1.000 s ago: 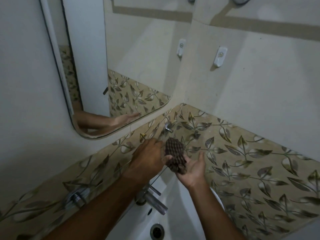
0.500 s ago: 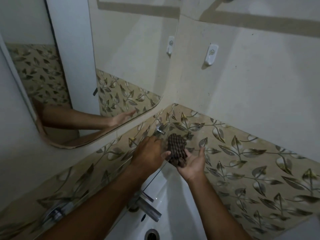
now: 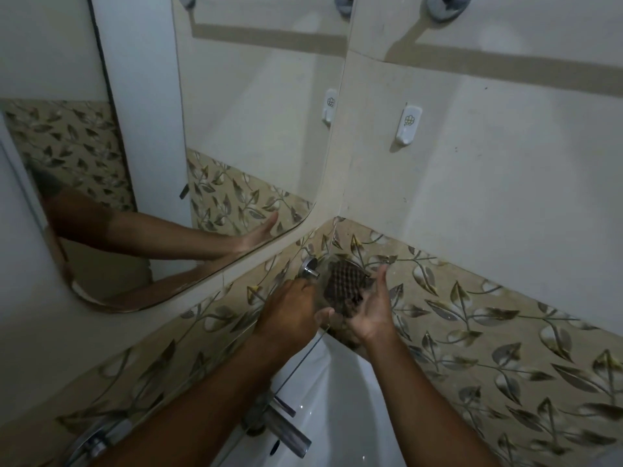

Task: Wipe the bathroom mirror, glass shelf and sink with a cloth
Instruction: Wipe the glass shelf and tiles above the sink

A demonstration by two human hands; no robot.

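Observation:
A dark brown waffle-textured cloth (image 3: 344,286) is held up in the wall corner above the clear glass shelf (image 3: 296,362). My left hand (image 3: 291,313) grips its left edge, thumb pressed on the lower part. My right hand (image 3: 371,308) cups the cloth from the right, palm up, fingers spread behind it. The mirror (image 3: 209,136) hangs on the left wall and reflects both forearms. The white sink (image 3: 340,402) lies below the shelf, partly hidden by my arms.
A chrome tap (image 3: 279,429) stands on the sink's rim. Chrome shelf brackets sit at the wall: one (image 3: 310,267) beside the cloth, another (image 3: 97,439) at lower left. A white adhesive hook (image 3: 409,124) is on the right wall. Leaf-patterned tiles run along both walls.
The view has swung left and closer, showing more of the mirror. Both hands stay on the cloth in the corner, raised slightly toward the bracket.

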